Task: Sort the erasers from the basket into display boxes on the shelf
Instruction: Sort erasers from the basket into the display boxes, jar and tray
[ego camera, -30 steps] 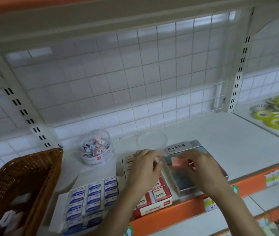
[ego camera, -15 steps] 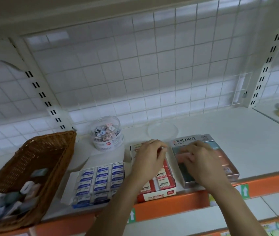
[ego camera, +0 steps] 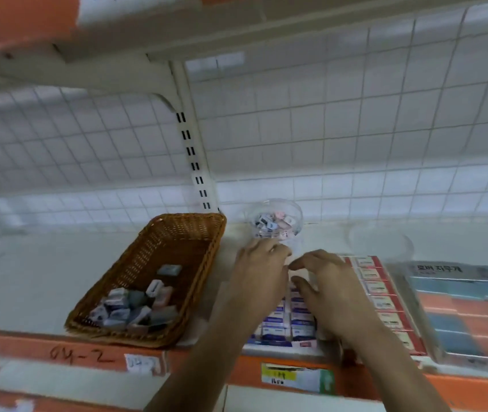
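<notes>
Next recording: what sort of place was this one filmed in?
Probably a stationery shop aisle: an orange-edged shelf with a price label on its front, display boxes of erasers lined up along it, and a slotted upright against a wire-grid back panel.

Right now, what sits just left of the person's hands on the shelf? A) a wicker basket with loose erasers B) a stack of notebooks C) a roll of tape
A: the wicker basket, holding loose erasers, stands beside the left hand.
</notes>
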### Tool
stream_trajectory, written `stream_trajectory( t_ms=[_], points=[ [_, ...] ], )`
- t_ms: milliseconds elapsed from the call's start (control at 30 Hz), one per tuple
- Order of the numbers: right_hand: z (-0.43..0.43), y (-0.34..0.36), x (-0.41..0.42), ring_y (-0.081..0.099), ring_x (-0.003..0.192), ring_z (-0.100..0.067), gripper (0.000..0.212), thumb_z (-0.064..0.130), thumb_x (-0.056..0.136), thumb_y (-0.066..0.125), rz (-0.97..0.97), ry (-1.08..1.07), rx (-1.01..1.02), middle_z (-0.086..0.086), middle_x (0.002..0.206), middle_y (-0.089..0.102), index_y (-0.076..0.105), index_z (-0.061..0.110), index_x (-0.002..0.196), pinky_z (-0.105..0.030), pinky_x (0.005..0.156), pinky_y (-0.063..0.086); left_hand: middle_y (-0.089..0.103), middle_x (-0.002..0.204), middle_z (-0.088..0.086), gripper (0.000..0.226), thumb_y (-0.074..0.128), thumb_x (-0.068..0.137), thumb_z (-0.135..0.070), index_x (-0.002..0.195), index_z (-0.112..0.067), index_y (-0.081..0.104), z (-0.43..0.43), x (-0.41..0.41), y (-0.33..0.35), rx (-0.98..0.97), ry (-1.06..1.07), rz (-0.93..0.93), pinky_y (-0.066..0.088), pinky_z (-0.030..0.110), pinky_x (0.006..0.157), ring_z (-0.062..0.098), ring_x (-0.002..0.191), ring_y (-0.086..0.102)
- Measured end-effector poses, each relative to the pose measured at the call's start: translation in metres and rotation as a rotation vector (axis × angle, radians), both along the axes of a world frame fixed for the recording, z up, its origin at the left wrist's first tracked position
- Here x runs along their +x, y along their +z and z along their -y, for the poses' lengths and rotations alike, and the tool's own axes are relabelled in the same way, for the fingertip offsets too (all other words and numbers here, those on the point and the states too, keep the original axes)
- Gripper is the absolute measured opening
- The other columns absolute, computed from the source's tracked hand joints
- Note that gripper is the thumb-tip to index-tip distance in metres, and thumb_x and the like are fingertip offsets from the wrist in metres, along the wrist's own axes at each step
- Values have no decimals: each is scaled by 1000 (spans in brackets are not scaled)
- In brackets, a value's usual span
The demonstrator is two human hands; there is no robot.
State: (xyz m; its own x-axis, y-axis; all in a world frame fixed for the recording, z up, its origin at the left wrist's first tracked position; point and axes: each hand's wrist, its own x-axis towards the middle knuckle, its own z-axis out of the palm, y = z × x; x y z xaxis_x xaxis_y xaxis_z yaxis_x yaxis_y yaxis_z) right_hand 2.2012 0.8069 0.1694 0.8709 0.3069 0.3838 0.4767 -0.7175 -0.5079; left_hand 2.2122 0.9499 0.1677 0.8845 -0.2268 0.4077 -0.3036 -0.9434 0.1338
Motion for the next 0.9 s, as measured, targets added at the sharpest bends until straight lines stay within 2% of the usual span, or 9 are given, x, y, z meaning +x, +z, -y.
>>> stream_trajectory(
  t_ms=[133,200,333,433,500,600,733,833,900],
  points=[
    [-53,6,0,53,106,-19,23,14,84,62,28,129,-14,1,111,62,66,20,106,-25,90,39,53,128,-6,32,44,94,-23,124,-25,57,-57,-8,5,10,133,-63,36,36,103,17,124,42],
    [-80,8,0,54,102,-21,18,12,85,59,34,193,-37,-3,106,63,68,15,101,-25,87,40,51,129,-6,31,42,96,-25,124,-23,56,-87,-13,11,-31,206,-94,36,35,104,16,122,42],
    [-128,6,6,56,96,-21,18,12,81,49,33,334,-139,-3,96,62,65,14,89,-20,80,38,61,114,-2,25,45,94,-20,111,-22,63,-143,-16,14,-28,337,-129,46,28,87,16,102,55],
    [-158,14,9,50,109,-16,30,6,85,49,-17,373,-87,-1,114,57,63,13,110,-22,91,40,64,103,-1,14,50,92,-21,98,-21,63,-173,-19,10,5,460,-256,46,28,73,18,91,59],
    [-178,16,15,50,113,-18,37,3,86,47,-74,397,-122,-2,122,53,58,13,119,-25,94,41,64,101,1,11,54,90,-23,98,-20,61,-188,-21,6,75,520,-314,48,31,71,22,92,61],
    [-201,12,28,46,121,-26,54,1,86,50,-172,418,-249,-7,137,41,40,16,137,-34,97,42,66,99,3,20,55,89,-32,101,-18,62,-203,-19,-1,109,566,-354,51,33,73,24,91,63],
    [-221,6,39,42,121,-33,69,17,90,52,-216,391,-642,-9,145,26,18,36,146,-41,89,41,67,93,3,22,50,93,-33,97,-16,62,-206,-14,-12,115,556,-393,44,30,64,24,86,64],
    [-231,3,45,38,123,-32,66,24,89,55,-229,385,-814,-9,140,35,21,33,145,-41,89,40,65,91,3,18,48,94,-27,93,-15,61,-207,-11,-16,110,558,-390,43,31,63,24,83,63],
    [-232,3,46,40,120,-32,57,18,90,52,-204,373,-766,-8,132,44,29,28,142,-41,87,42,64,88,1,17,48,95,-27,93,-17,61,-208,-9,-18,107,556,-380,42,30,62,22,80,62]
  ],
)
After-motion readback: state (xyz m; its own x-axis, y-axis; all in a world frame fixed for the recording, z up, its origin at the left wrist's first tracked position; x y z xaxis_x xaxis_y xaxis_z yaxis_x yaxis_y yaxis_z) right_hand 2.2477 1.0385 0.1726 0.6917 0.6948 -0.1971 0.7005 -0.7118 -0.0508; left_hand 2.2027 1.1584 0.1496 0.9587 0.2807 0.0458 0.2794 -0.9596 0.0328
